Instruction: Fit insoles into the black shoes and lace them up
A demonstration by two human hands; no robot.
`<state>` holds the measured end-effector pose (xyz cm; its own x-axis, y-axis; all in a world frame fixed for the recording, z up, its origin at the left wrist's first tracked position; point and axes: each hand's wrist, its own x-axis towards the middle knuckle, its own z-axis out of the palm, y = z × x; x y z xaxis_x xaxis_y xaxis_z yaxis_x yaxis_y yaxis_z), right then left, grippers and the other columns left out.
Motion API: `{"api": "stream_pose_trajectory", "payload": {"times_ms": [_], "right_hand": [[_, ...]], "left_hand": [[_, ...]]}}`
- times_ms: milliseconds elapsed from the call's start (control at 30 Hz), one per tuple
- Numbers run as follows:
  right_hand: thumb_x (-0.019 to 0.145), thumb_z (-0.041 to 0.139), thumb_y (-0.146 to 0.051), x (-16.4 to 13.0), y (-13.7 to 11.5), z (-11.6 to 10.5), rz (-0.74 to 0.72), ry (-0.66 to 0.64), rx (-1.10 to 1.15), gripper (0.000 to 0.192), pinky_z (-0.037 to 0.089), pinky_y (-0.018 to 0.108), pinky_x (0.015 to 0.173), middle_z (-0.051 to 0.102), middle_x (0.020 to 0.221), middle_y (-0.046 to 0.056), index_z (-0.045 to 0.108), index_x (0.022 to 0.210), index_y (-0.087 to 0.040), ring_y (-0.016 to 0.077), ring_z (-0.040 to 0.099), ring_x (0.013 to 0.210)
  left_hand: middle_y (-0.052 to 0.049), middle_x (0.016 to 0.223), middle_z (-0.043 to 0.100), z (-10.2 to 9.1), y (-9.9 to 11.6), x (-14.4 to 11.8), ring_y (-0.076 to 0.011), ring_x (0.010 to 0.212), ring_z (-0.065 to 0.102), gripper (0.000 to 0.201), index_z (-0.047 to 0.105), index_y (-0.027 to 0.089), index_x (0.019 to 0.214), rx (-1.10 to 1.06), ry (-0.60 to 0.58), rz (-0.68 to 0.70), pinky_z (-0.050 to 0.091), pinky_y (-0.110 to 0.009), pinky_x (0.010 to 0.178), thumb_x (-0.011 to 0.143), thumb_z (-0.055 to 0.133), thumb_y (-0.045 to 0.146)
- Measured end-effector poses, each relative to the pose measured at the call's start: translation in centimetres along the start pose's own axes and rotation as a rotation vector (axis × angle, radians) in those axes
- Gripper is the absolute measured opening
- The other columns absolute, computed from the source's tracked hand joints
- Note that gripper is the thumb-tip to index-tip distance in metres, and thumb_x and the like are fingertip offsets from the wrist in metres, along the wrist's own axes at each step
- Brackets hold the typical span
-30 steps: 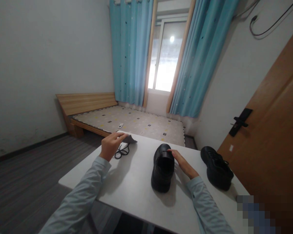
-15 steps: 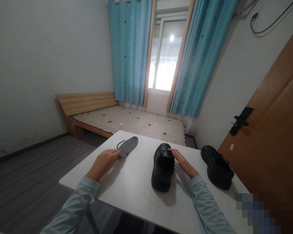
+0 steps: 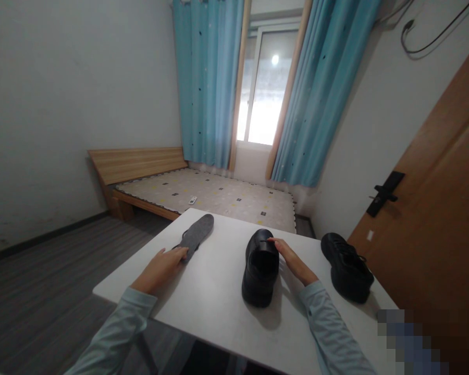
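Observation:
At the left of the white table (image 3: 214,291), my left hand (image 3: 164,268) has its fingers closed on the near end of a grey insole (image 3: 199,232). The insole slants away from me, and its far end looks close to the tabletop. A black shoelace (image 3: 176,246) shows from under its left side. A black shoe (image 3: 258,292) stands mid-table with its opening toward me, its inside dark. My right hand (image 3: 291,260) reaches in from the right, fingertips gripping the shoe's tongue just above the opening. The thumb is hidden behind the shoe.
Another black shoe (image 3: 347,268), laced, stands at the table's right edge. Beyond the table is a bed (image 3: 226,195) with a small white object (image 3: 193,200) on it. A wooden door (image 3: 426,208) rises at the right. Blue curtains (image 3: 209,83) flank the window.
My left hand has moved left and toward me with the insole, which now lies lower and covers more of the shoelace. My right hand and both shoes stay in place.

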<state>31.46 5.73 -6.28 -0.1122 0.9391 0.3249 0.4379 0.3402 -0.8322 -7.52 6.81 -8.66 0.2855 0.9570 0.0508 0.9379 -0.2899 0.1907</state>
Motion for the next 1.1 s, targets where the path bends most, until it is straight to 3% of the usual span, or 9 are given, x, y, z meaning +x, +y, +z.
{"api": "stream_pose_trajectory", "payload": {"times_ms": [167,367,533,633,733,867,967,1100], "right_hand": [[0.085,0.039,-0.052,-0.1,0.1,-0.1,0.002,-0.003,0.011,0.042,0.035,0.036,0.102,0.061,0.114,0.005,0.063,0.106,-0.026,0.0224,0.051,0.113],[0.084,0.038,-0.057,-0.1,0.1,-0.1,0.006,-0.013,-0.001,0.046,0.032,0.038,0.104,0.06,0.114,0.005,0.061,0.107,-0.025,0.0227,0.05,0.114],[0.085,0.037,-0.054,-0.1,0.4,-0.1,-0.004,-0.023,-0.002,0.044,0.03,0.038,0.105,0.059,0.115,0.006,0.06,0.108,-0.024,0.0222,0.048,0.115],[0.086,0.038,-0.053,-0.1,0.6,-0.2,-0.009,-0.019,-0.007,0.042,0.031,0.037,0.104,0.059,0.115,0.005,0.061,0.108,-0.026,0.0219,0.048,0.115],[0.086,0.038,-0.054,-0.1,0.7,-0.2,-0.014,-0.023,-0.009,0.042,0.031,0.037,0.104,0.06,0.114,0.004,0.061,0.108,-0.027,0.022,0.048,0.115],[0.087,0.037,-0.053,0.1,1.0,-0.2,-0.015,-0.039,-0.014,0.041,0.03,0.037,0.105,0.058,0.116,0.004,0.059,0.11,-0.027,0.0212,0.047,0.116],[0.087,0.037,-0.052,0.1,1.3,-0.2,-0.02,-0.037,-0.011,0.043,0.028,0.037,0.106,0.056,0.118,0.004,0.058,0.112,-0.025,0.0201,0.046,0.117],[0.088,0.037,-0.051,0.0,1.1,-0.2,-0.033,-0.024,-0.002,0.042,0.029,0.039,0.106,0.057,0.117,0.005,0.058,0.111,-0.023,0.0196,0.047,0.115]], "left_hand": [[-0.005,0.104,0.064,-0.8,-0.1,-0.1,-0.021,0.097,0.06,0.025,0.056,0.021,0.099,0.003,-0.03,0.003,0.041,-0.031,0.084,0.075,0.051,0.022],[-0.004,0.095,0.066,-2.4,1.0,0.6,-0.0221,0.091,0.06,0.018,0.057,0.021,0.09,0.062,-0.101,-0.026,0.041,-0.031,0.078,0.077,0.05,0.031],[-0.009,0.102,0.065,-4.1,3.2,1.5,-0.0255,0.097,0.06,0.025,0.056,0.02,0.102,0.143,-0.079,-0.043,0.042,-0.034,0.078,0.081,0.05,0.033],[-0.011,0.106,0.064,-4.9,5.7,1.7,-0.0258,0.099,0.06,0.025,0.056,0.017,0.105,0.141,0.009,0.047,0.043,-0.035,0.08,0.084,0.05,0.03],[-0.01,0.109,0.063,-5.5,9.2,1.2,-0.0233,0.099,0.06,0.025,0.056,0.017,0.107,0.086,0.15,0.226,0.041,-0.036,0.087,0.085,0.051,0.029],[-0.008,0.109,0.063,-5.8,14.6,-0.5,-0.0221,0.101,0.058,0.035,0.053,0.019,0.11,0.005,0.304,0.422,0.037,-0.042,0.095,0.085,0.051,0.043],[-0.007,0.111,0.061,-5.0,18.1,-2.0,-0.0224,0.106,0.054,0.043,0.05,0.022,0.113,-0.035,0.342,0.537,0.034,-0.045,0.098,0.079,0.056,0.048],[-0.008,0.111,0.06,-2.6,21.2,-3.0,-0.0265,0.11,0.05,0.055,0.047,0.021,0.118,-0.063,0.33,0.543,0.03,-0.051,0.1,0.073,0.064,0.048]]}}
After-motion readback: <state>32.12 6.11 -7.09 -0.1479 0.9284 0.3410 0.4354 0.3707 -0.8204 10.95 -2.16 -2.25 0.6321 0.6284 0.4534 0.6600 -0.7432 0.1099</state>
